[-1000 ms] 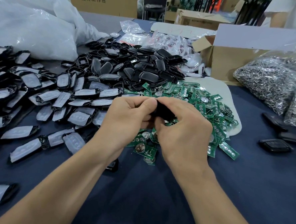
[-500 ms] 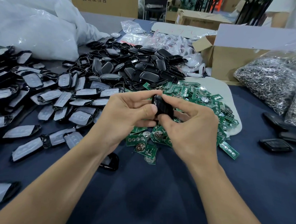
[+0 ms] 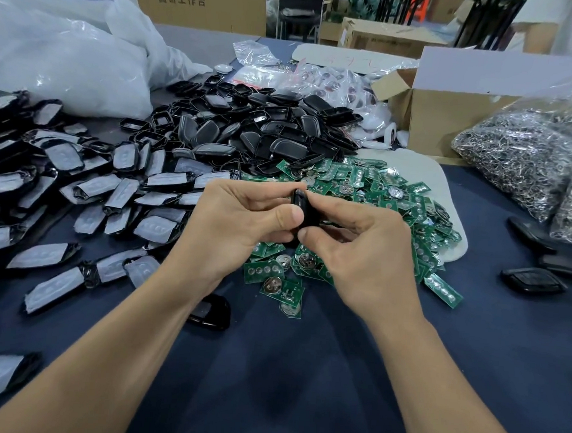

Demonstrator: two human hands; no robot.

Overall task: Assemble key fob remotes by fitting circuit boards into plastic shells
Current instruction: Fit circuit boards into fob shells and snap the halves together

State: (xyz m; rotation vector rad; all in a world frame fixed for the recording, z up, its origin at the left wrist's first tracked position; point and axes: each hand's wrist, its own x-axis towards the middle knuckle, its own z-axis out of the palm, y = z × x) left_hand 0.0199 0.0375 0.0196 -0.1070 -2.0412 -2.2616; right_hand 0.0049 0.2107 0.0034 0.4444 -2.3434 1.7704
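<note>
Both hands have turned the black key fob shell (image 3: 304,210) upright and edge-on. Left hand (image 3: 237,223) and right hand (image 3: 359,251) pinch it above the green circuit board pile (image 3: 373,188). Right of that pile lie three black fobs (image 3: 533,280). Beyond the pile, a cardboard box (image 3: 196,13) reads "曲奇工作台".

Lettering on one box
The brown carton (image 3: 197,3) standing behind the white plastic bag (image 3: 63,58) bore the dark printed characters "曲奇工作台".
</note>
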